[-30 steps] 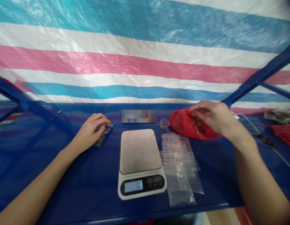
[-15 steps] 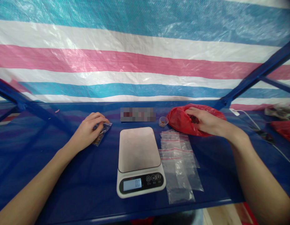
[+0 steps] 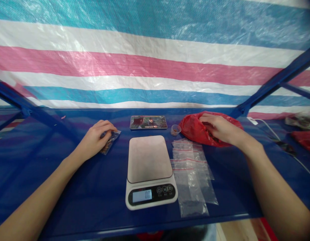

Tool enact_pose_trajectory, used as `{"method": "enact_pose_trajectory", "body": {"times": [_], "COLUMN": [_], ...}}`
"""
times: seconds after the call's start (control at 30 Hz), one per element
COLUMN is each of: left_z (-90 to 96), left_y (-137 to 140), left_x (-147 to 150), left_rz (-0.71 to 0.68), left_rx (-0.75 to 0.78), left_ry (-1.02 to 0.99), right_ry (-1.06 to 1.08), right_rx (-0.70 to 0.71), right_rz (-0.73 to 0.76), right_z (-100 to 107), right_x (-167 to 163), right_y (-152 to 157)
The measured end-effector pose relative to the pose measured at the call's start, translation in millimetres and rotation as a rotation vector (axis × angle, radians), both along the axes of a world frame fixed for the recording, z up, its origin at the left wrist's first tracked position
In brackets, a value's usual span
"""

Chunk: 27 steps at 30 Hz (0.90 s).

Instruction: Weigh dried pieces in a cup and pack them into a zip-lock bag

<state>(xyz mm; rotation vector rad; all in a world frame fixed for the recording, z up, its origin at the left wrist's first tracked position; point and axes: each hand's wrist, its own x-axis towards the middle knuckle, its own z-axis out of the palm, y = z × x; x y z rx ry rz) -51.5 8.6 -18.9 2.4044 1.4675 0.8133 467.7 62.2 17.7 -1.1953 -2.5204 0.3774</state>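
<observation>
My left hand (image 3: 96,137) is closed over a small clear zip bag (image 3: 110,142) holding brownish bits. The fingers curl over its upper edge, and its lower part rests on the blue tabletop. My right hand (image 3: 217,127) reaches into the mouth of a crumpled red plastic bag (image 3: 191,125). Its fingers are bent, and their tips are hidden among the dark brown contents. Between the hands stands a white kitchen scale (image 3: 149,160) with a bare metal plate, its display reading 0.0. Several flat, clear zip bags (image 3: 192,187) overlap beside the scale, below the red bag.
Behind the scale lies a phone (image 3: 148,122) with a lit picture. A small clear cup (image 3: 175,130) with a little brown matter stands by the red bag. Blue metal struts (image 3: 272,83) flank the table, and a white cable (image 3: 269,129) runs at right. A striped sheet (image 3: 144,67) hangs behind.
My right hand has shifted slightly within the red bag's mouth. My left hand stays on the small zip bag. The scale still reads 0.0.
</observation>
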Motion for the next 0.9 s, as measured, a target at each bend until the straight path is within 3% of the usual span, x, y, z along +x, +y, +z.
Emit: {"method": "enact_pose_trajectory", "body": {"times": [0.2,0.43,0.67,0.9], "left_z": [-1.4,-1.0,-4.7,-4.1], "left_y": [-2,0,2,1], "left_x": [3,10,9,10], "left_rz": [0.018,-0.004,-0.036,-0.055], "left_rx": [-0.029,-0.029,-0.007,-0.011], "left_ry": [-0.017,-0.009,0.01,0.005], "right_ry": [0.023,0.267,0.353,0.281], "right_rx": [0.14,0.393,0.241,0.192], "right_rz": [-0.079,-0.247,-0.099,-0.022], "right_z": [14,31,14,0], "right_x": [-7,-40,-97,-105], "right_y": [-9,-31,-45,-42]}}
